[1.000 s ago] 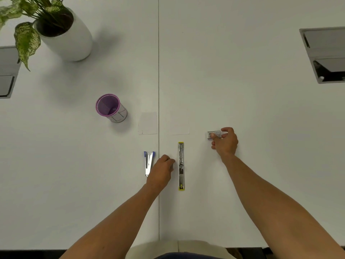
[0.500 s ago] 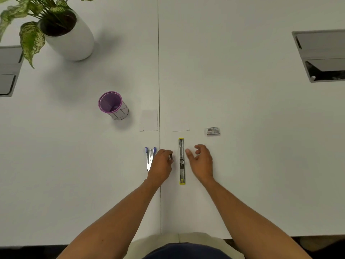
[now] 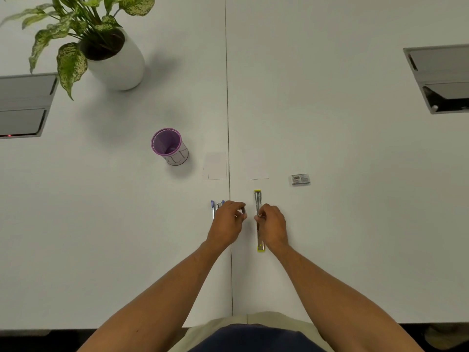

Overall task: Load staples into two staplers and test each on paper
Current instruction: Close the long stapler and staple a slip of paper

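Note:
A yellow-tipped stapler (image 3: 257, 198) lies unfolded flat on the white table, pointing away from me. My right hand (image 3: 274, 227) rests over its middle, thumb and fingers pinched on its metal rail. My left hand (image 3: 225, 224) sits just left of it, its fingertips closed on a small grey strip of staples (image 3: 244, 211). A blue stapler (image 3: 215, 207) lies behind my left hand, mostly hidden by it. A staple box (image 3: 300, 179) rests to the right. Two white paper slips (image 3: 215, 165) (image 3: 256, 165) lie beyond the staplers.
A purple mesh cup (image 3: 168, 146) stands to the left of the slips. A potted plant in a white pot (image 3: 119, 67) is at the far left. Recessed grey cable boxes (image 3: 22, 105) (image 3: 441, 77) sit at both table sides. A seam (image 3: 228, 110) runs down the table.
My right hand left the staple box, came back to the yellow stapler and pinched onto its rail. My left hand stayed between the two staplers with its fingers closed.

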